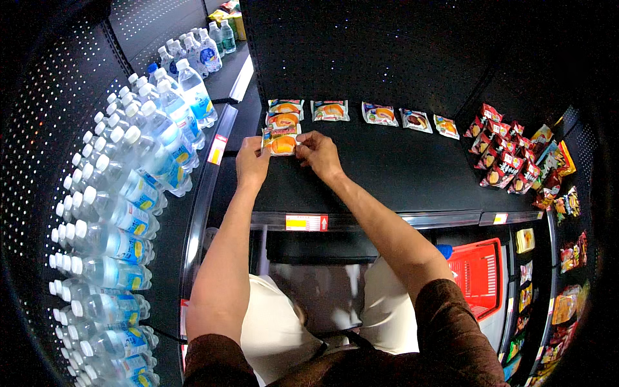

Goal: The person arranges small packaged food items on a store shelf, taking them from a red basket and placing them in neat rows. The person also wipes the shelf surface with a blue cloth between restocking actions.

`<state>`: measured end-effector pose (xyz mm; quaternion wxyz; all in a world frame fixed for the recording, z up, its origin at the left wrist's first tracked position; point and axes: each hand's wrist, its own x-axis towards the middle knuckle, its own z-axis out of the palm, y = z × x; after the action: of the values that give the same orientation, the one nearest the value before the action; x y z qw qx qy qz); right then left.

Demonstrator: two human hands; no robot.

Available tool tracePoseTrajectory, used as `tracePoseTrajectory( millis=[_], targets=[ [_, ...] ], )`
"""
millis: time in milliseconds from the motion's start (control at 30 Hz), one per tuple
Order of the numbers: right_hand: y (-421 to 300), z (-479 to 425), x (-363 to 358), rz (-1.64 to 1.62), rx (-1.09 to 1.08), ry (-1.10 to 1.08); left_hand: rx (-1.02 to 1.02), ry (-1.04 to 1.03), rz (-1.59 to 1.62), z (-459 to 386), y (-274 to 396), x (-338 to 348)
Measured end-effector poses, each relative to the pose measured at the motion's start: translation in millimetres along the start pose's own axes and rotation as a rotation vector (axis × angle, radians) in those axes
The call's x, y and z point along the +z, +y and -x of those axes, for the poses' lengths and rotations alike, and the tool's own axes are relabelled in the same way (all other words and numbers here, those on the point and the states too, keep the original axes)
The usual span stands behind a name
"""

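Note:
Between my two hands is a packaged bread bun [280, 144] in a printed wrapper, at the front of a short column on a black shelf [367, 174]. My left hand [253, 162] grips its left edge with thumb and fingers. On its right edge, the fingers of my right hand [319, 154] pinch the wrapper. Directly behind it lie a second packaged bun [283, 120] and a third packaged bun [286, 105]. Farther right along the back stand more wrapped buns [330, 111], spaced apart in a row.
Plastic water bottles [130, 232] fill the shelf on my left. Red snack bags [503, 167] are heaped at the right. A price-tag rail [348, 221] runs along the shelf's front edge. A red shopping basket [476, 275] stands low at my right, beside lower shelves of packaged goods [525, 240].

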<state>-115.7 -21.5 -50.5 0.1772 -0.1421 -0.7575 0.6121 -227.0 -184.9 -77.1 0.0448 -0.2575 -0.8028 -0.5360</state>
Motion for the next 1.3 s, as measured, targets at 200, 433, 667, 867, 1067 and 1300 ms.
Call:
tracePoseTrajectory(
  millis=[200, 433, 667, 867, 1067, 1300],
  targets=[
    [6.9, -8.7, -0.2, -0.016, 0.006, -0.013, 0.006, 0.024, 0.003, -3.7, 4.0, 4.1],
    [5.4, -8.2, -1.3, -0.003, 0.031, -0.06, -0.021, -0.012, -0.031, -2.6, 8.1, 3.1],
    [4.6, -5.1, -13.8, -0.068, 0.043, -0.153, 0.084, 0.007, -0.247, -1.2, 6.1, 2.1],
    [6.5, -5.9, -14.1, -0.152, 0.041, -0.195, 0.09, -0.019, -0.289, 10.0, 22.3, -6.0],
    [-2.8, 3.1, -21.2, -0.087, 0.043, -0.168, 0.112, 0.031, -0.355, 19.4, 51.3, -11.9],
    [-66.7, 58.2, -93.9, -0.28, -0.142, -0.034, 0.224, -0.11, -0.117, 34.9, 80.5, -5.9]
  ],
)
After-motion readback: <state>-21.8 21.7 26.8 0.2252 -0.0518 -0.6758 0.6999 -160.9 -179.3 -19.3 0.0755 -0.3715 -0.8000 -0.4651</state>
